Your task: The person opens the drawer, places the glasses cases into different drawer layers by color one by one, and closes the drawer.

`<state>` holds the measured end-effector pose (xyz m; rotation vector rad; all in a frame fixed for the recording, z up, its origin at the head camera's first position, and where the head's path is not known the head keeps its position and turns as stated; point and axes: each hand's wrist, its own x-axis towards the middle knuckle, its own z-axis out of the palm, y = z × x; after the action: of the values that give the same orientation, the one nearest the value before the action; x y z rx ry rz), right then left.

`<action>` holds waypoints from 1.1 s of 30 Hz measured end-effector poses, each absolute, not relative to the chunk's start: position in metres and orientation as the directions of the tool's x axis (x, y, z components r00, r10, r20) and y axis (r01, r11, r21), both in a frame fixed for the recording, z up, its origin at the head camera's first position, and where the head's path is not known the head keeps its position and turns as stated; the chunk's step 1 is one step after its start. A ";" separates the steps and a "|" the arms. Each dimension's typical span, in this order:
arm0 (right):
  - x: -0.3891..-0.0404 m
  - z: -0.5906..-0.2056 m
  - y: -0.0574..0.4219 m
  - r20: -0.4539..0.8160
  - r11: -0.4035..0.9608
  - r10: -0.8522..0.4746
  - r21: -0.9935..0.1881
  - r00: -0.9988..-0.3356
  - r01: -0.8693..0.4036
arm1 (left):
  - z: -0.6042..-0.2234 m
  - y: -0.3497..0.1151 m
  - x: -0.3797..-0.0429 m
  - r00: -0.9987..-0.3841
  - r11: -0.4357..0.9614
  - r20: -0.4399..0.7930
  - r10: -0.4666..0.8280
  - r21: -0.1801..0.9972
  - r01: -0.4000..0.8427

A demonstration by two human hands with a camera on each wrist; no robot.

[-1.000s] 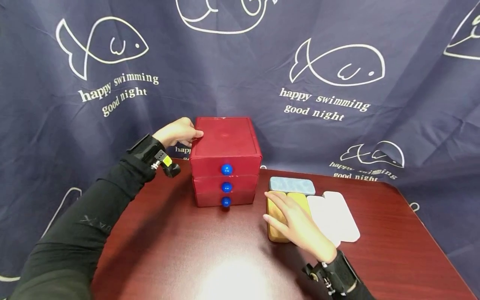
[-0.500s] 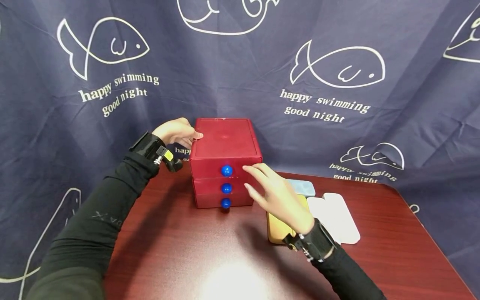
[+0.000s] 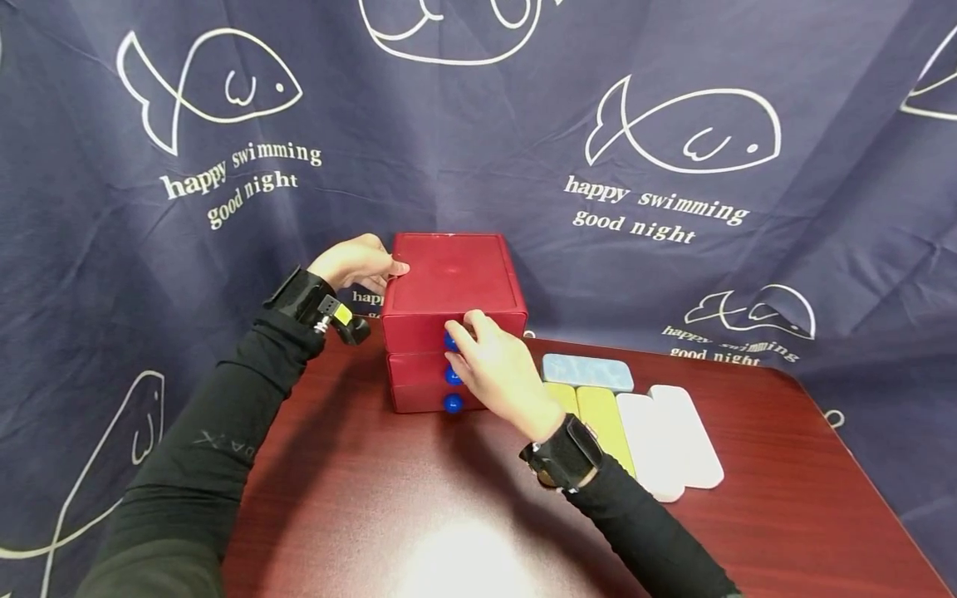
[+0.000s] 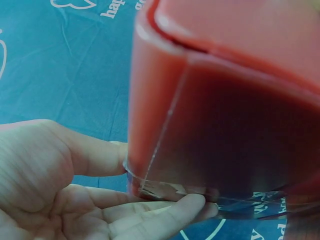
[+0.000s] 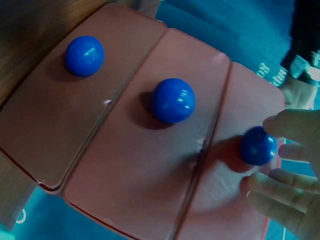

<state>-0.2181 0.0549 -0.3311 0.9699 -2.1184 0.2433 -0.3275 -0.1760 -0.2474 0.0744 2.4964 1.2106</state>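
Note:
A red three-drawer box (image 3: pixel 452 278) stands at the back of the table, each drawer front bearing a round blue knob. My left hand (image 3: pixel 359 262) grips its back left edge, thumb on the top and fingers behind, as the left wrist view shows with the fingers (image 4: pixel 165 215) along the rear. At the top drawer is my right hand (image 3: pixel 497 365), its fingers spread around the top knob (image 5: pixel 258 146). The thumb overlaps the knob's edge in the right wrist view; whether it touches cannot be told. The middle knob (image 5: pixel 172 100) and bottom knob (image 5: pixel 84 56) are untouched.
Right of the box lie flat rounded blocks: a light blue one (image 3: pixel 586 372), two yellow ones, one (image 3: pixel 607 428) partly behind my right wrist, and two white ones (image 3: pixel 688 436). A dark blue curtain (image 3: pixel 478 149) hangs behind the reddish wooden table (image 3: pixel 336 515).
My right hand has moved left from above the yellow blocks to the top drawer's knob. The left hand keeps its hold, and the drawers look unchanged.

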 end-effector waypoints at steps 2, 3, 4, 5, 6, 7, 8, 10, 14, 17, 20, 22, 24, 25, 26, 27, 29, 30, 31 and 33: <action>-0.220 -0.335 0.052 0.723 0.701 -0.562 0.158 -0.402 -0.696 | -0.247 -0.175 -0.328 -0.931 0.634 -0.302 0.204 0.765 -0.109; -0.221 -0.336 0.051 0.723 0.703 -0.564 0.167 -0.399 -0.691 | -0.247 -0.174 -0.328 -0.931 0.638 -0.303 0.206 0.763 -0.107; -0.222 -0.337 0.050 0.725 0.705 -0.564 0.173 -0.396 -0.688 | -0.247 -0.174 -0.328 -0.930 0.640 -0.304 0.205 0.761 -0.107; -0.222 -0.338 0.049 0.724 0.707 -0.565 0.178 -0.395 -0.685 | -0.247 -0.174 -0.328 -0.930 0.644 -0.305 0.203 0.758 -0.108; -0.223 -0.339 0.048 0.725 0.708 -0.565 0.180 -0.394 -0.683 | -0.247 -0.173 -0.328 -0.930 0.648 -0.306 0.202 0.754 -0.108; -0.223 -0.339 0.047 0.726 0.709 -0.565 0.183 -0.392 -0.681 | -0.247 -0.173 -0.328 -0.930 0.653 -0.307 0.200 0.750 -0.107; -0.224 -0.340 0.046 0.728 0.709 -0.565 0.186 -0.390 -0.680 | -0.246 -0.173 -0.328 -0.930 0.658 -0.307 0.200 0.746 -0.104; -0.225 -0.341 0.045 0.732 0.711 -0.563 0.193 -0.383 -0.676 | -0.246 -0.172 -0.328 -0.932 0.667 -0.306 0.195 0.738 -0.103; -0.229 -0.344 0.042 0.740 0.717 -0.565 0.221 -0.365 -0.662 | -0.245 -0.172 -0.327 -0.932 0.668 -0.307 0.191 0.737 -0.105; -0.232 -0.347 0.039 0.742 0.730 -0.563 0.238 -0.365 -0.641 | -0.245 -0.172 -0.327 -0.933 0.659 -0.305 0.192 0.745 -0.108; -0.235 -0.347 0.037 0.738 0.740 -0.559 0.238 -0.378 -0.629 | -0.245 -0.173 -0.327 -0.934 0.658 -0.302 0.192 0.746 -0.105; -0.235 -0.347 0.036 0.736 0.744 -0.558 0.239 -0.384 -0.624 | -0.245 -0.173 -0.327 -0.936 0.662 -0.300 0.185 0.742 -0.107; -0.235 -0.345 0.035 0.732 0.747 -0.560 0.245 -0.387 -0.618 | -0.245 -0.174 -0.327 -0.936 0.670 -0.300 0.182 0.735 -0.105; -0.234 -0.344 0.035 0.730 0.749 -0.562 0.250 -0.389 -0.614 | -0.245 -0.174 -0.327 -0.936 0.673 -0.302 0.181 0.732 -0.106; -0.234 -0.344 0.034 0.728 0.750 -0.564 0.256 -0.389 -0.610 | -0.244 -0.174 -0.326 -0.936 0.676 -0.304 0.177 0.729 -0.109; -0.234 -0.343 0.033 0.727 0.752 -0.565 0.261 -0.389 -0.605 | -0.244 -0.174 -0.326 -0.936 0.678 -0.305 0.175 0.727 -0.110; -0.235 -0.343 0.032 0.724 0.757 -0.566 0.268 -0.394 -0.595 | -0.244 -0.174 -0.327 -0.935 0.683 -0.308 0.178 0.723 -0.108; -0.235 -0.343 0.032 0.723 0.760 -0.566 0.270 -0.397 -0.591 | -0.244 -0.175 -0.327 -0.934 0.682 -0.311 0.177 0.722 -0.111; -0.235 -0.343 0.031 0.722 0.762 -0.565 0.271 -0.399 -0.589 | -0.245 -0.175 -0.328 -0.933 0.679 -0.314 0.176 0.724 -0.116; -0.235 -0.343 0.031 0.719 0.765 -0.564 0.269 -0.406 -0.586 | -0.245 -0.175 -0.329 -0.932 0.683 -0.319 0.173 0.720 -0.119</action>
<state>-0.2352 0.0312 -0.3427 0.8576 -2.0976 0.0324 -0.3292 -0.1750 -0.2453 0.0423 2.5340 1.1210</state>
